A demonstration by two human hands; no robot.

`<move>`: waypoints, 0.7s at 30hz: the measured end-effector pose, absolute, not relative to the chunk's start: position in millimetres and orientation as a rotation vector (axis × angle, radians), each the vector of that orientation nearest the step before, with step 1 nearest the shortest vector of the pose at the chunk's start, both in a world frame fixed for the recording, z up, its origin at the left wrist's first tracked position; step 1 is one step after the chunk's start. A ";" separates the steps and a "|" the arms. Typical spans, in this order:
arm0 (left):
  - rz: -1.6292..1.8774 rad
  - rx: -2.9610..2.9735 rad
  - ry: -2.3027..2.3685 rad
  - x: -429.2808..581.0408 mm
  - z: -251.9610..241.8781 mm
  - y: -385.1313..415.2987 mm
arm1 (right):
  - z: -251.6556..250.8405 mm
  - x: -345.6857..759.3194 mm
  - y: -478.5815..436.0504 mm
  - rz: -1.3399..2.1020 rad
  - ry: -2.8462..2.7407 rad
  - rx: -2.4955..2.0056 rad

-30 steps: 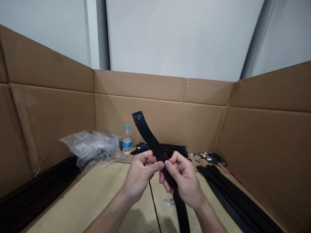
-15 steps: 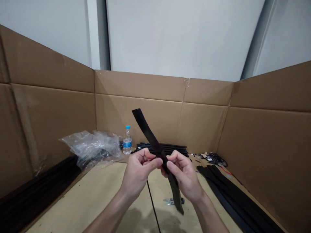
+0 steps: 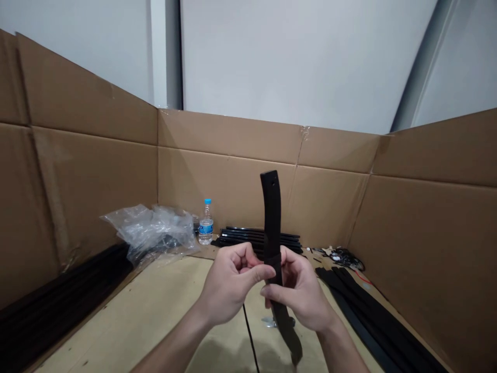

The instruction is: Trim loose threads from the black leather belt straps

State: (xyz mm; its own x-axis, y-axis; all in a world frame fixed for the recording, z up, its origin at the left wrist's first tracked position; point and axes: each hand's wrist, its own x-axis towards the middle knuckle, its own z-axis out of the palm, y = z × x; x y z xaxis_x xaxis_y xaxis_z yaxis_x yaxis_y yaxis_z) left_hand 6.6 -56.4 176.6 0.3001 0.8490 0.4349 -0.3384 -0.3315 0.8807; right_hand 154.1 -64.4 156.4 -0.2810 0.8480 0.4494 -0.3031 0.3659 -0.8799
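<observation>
Black strap (image 3: 271, 217) stands almost upright between our hands, its rounded top end with a small punched hole pointing up and its lower tail hanging past the right hand toward the tabletop (image 3: 155, 305). A second ago it leaned toward the upper left; now it runs straight up. We hold it with both hands half closed: the left hand (image 3: 232, 286) has its fingers curled in and its thumb pressed on the strap's face, and the right hand (image 3: 300, 296) wraps its fingers round the strap from the other side. The strap looks matte and faintly textured. Behind it, by the far cardboard wall (image 3: 229, 176), stand a water bottle (image 3: 206, 225) with a blue cap and blue label, its lettering too small for us to read, and a stack of black rods (image 3: 258, 239). Crumpled clear plastic (image 3: 153, 230) lies to the left, and more black straps (image 3: 361, 311) lie along the right edge.
</observation>
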 end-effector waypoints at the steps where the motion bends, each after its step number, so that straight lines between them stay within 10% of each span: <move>1: 1.290 1.427 0.479 7.0 175.2 -55.3 | 156.3 153.5 -65.7 1.211 -1.440 -0.534; 21: 1.343 1.282 0.523 9.3 176.8 -48.3 | 154.4 145.2 -57.0 0.837 -1.326 -0.612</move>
State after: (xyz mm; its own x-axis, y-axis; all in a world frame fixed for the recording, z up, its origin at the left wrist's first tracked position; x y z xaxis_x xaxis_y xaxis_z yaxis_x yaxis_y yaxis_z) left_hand 9.3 -48.3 176.8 0.2462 0.8954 0.3709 -0.4090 -0.2510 0.8774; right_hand 145.2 -57.0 154.4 0.0346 0.8124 0.5821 -0.1755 0.5784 -0.7967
